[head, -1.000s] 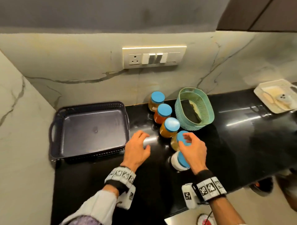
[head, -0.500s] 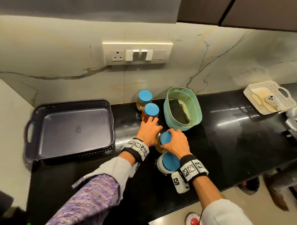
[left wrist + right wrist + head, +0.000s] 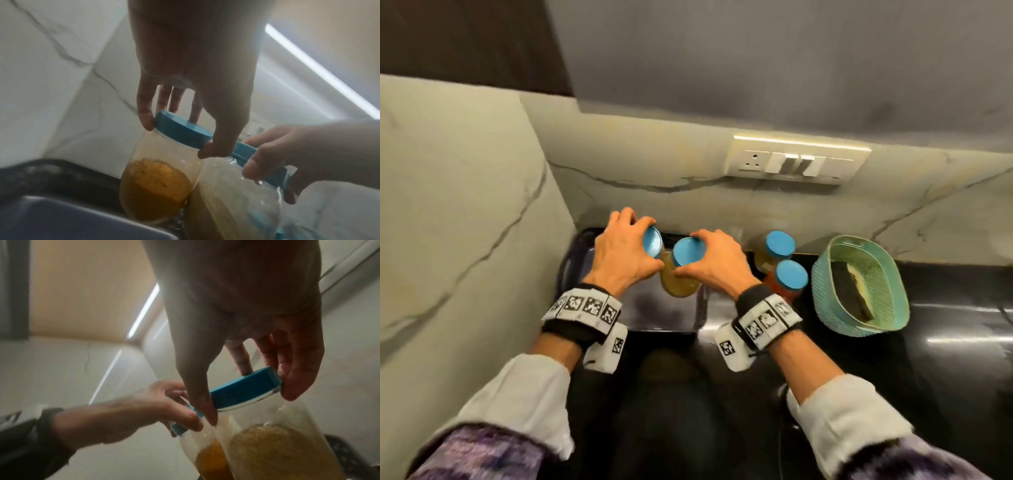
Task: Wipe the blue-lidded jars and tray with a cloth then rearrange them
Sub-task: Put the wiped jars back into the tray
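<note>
I pinch two jars by their lids, left hand (image 3: 619, 255) and right hand (image 3: 714, 262), touching above the tray (image 3: 664, 313), frame centre; bumping could loosen either grip.

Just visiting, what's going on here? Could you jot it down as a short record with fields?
Left hand: grips the blue lid of a clear jar of orange powder
Right hand: grips the blue lid of a clear jar of tan grains
Both jars: held over the dark plastic tray
On the black counter: two more blue-lidded jars, a teal mesh basket
</note>
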